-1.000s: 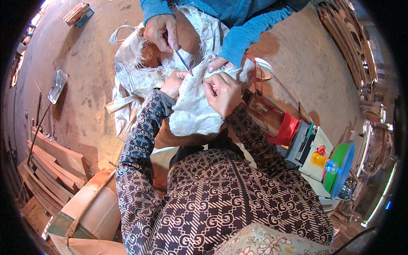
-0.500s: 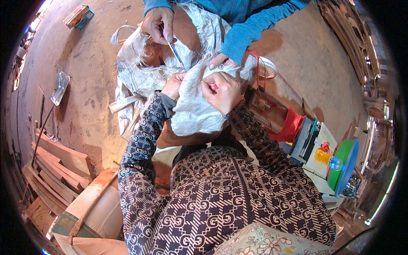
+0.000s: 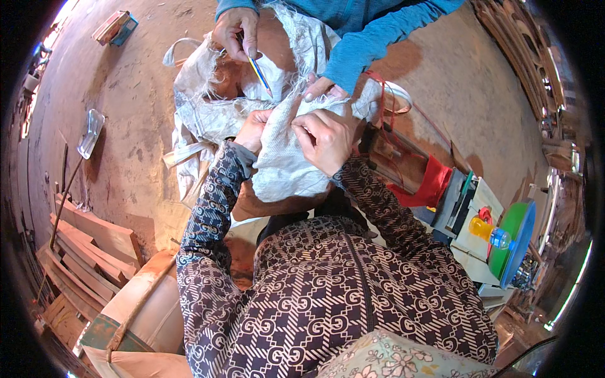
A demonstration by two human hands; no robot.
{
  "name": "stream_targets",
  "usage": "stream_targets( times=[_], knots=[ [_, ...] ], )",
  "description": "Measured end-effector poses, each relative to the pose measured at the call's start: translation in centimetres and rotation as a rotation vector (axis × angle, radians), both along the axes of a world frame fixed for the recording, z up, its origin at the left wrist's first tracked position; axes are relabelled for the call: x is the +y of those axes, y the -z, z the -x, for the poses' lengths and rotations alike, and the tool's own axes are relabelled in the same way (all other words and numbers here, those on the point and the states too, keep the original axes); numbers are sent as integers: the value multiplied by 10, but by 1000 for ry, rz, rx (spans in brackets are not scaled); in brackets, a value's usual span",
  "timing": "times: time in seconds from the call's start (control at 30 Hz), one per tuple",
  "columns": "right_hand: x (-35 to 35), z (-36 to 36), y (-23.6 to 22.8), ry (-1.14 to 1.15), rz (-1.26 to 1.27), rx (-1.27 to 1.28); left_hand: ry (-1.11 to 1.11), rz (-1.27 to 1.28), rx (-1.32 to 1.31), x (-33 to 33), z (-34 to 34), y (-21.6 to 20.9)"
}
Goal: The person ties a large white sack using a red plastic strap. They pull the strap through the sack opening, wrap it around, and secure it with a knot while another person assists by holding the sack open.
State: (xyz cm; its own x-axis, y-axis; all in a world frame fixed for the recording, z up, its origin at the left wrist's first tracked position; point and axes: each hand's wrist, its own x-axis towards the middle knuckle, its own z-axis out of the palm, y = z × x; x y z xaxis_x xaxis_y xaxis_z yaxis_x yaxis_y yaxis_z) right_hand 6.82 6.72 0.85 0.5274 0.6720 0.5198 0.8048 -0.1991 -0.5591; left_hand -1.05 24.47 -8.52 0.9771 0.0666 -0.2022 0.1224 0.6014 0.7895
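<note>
A frayed white woven sack [image 3: 287, 167] is spread between me and a person in blue sleeves [image 3: 378, 53] opposite. My left hand [image 3: 254, 130] is closed on a fold of the sack at its left side. At the right, my right hand [image 3: 326, 140] is closed in a pinch against the cloth; whatever its fingertips hold is too small or hidden. The co-worker's one hand [image 3: 236, 33] holds a slim blue-and-yellow striped pencil [image 3: 259, 77], point down over the sack. Their other hand [image 3: 324, 89] presses on the sack just beyond my right hand.
Boards [image 3: 104, 236] are stacked at the left. A clear plastic tray [image 3: 91, 133] lies on the floor farther up. To my right are a red cloth [image 3: 430, 184], a yellow bottle [image 3: 480, 228] and a green basin [image 3: 507, 242]. Long planks [image 3: 513, 57] lie at far right.
My right hand has turned and shifted slightly left and down, its fingertips now pinched at the cloth. My left hand keeps its hold. The co-worker's hand on the sack has moved slightly left.
</note>
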Motion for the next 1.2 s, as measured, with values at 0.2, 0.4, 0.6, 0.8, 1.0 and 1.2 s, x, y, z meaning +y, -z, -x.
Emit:
stream_targets(
  times=[0.2,0.4,0.6,0.8,1.0,1.2],
  knots=[
    [-2,5,-3,71,10,181,-10,-53,-62,2,4,1],
    [3,8,11,127,1,129,-156,6,-49,-9,9,2],
    [1,12,15,167,-51,147,-118,373,40,-11,23,-15],
    [-4,4,17,35,2,202,-4,-561,-16,-20,28,-56],
    [-22,4,3,124,-71,302,-115,-196,185,-20,31,-59],
    [-20,12,5,72,-180,144,-87,-90,204,-17,30,-54]
  ],
)
